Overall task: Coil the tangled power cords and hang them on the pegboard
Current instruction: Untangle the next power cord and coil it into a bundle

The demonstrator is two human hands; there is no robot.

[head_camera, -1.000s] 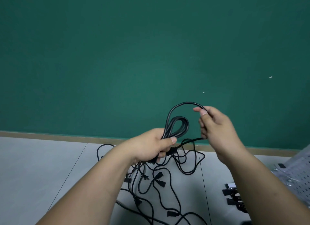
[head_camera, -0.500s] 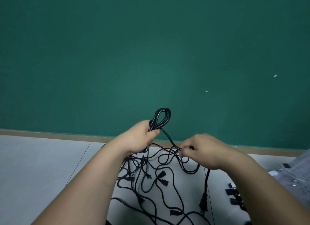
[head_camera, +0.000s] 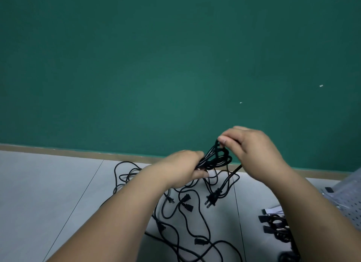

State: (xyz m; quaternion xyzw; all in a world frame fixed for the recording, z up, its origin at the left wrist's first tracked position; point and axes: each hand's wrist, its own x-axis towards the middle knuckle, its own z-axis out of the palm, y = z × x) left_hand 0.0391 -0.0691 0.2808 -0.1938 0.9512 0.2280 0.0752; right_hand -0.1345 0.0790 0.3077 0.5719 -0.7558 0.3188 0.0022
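My left hand (head_camera: 184, 169) grips the base of a small coil of black power cord (head_camera: 216, 159), held above the floor in front of the green wall. My right hand (head_camera: 252, 150) pinches a strand of the same cord at the coil's top. The cord's free end hangs down from the right hand to a two-prong plug (head_camera: 212, 199). Under both hands a tangle of black cords (head_camera: 185, 222) with several plugs sprawls on the grey floor. The perforated pegboard (head_camera: 349, 201) lies at the right edge, only partly in view.
A bundle of black cords with plugs (head_camera: 275, 226) lies on the floor at lower right, beside a white strip. Grey floor tiles (head_camera: 48, 183) stretch to the left. A tan baseboard (head_camera: 78, 152) runs along the foot of the green wall.
My right hand rose from low beside the tangle to the coil's top, bringing a strand with it. The left hand turned, tipping the coil to the right. The plug end lifted off the floor.
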